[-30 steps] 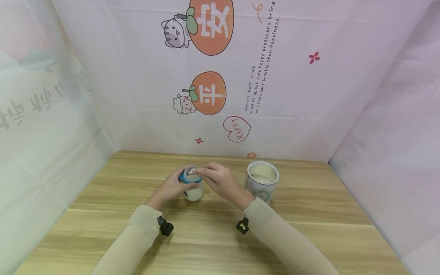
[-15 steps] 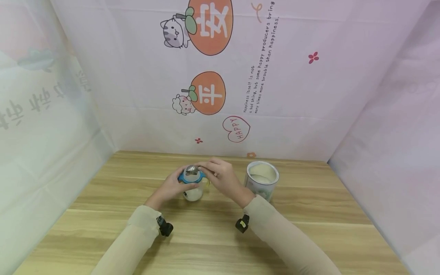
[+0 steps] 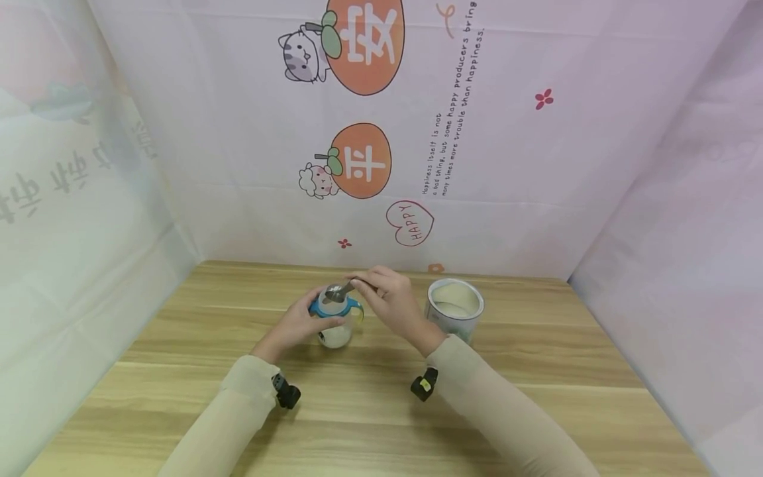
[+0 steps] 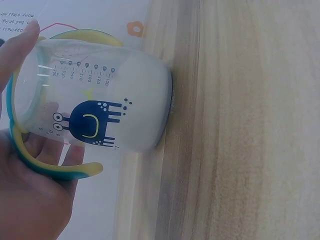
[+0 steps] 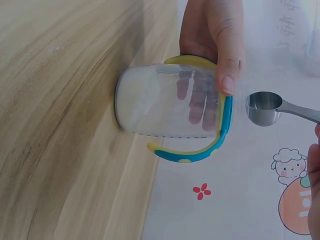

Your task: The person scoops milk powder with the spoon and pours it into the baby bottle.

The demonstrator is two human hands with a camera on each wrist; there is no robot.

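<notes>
While pinching the spoon (image 5: 264, 118) at the top of the cup (image 4: 95, 95) with the right hand (image 3: 392, 301), gripping the cup on the table (image 3: 357, 411) with the curled left hand (image 3: 300, 320). Could spill the powder (image 4: 142, 97) inside by bumping the cup or letting go too soon.

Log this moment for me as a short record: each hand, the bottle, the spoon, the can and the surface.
Left hand: grips the bottle near its neck
Right hand: holds the metal spoon by its handle
Bottle: clear, upright, uncapped; blue-and-yellow handles; dark blue creature print; pale contents in its lower part
Metal spoon: bowl at the bottle's mouth; load not clear
Can: open, pale contents inside, standing right of the bottle
Surface: wood-grain table
</notes>
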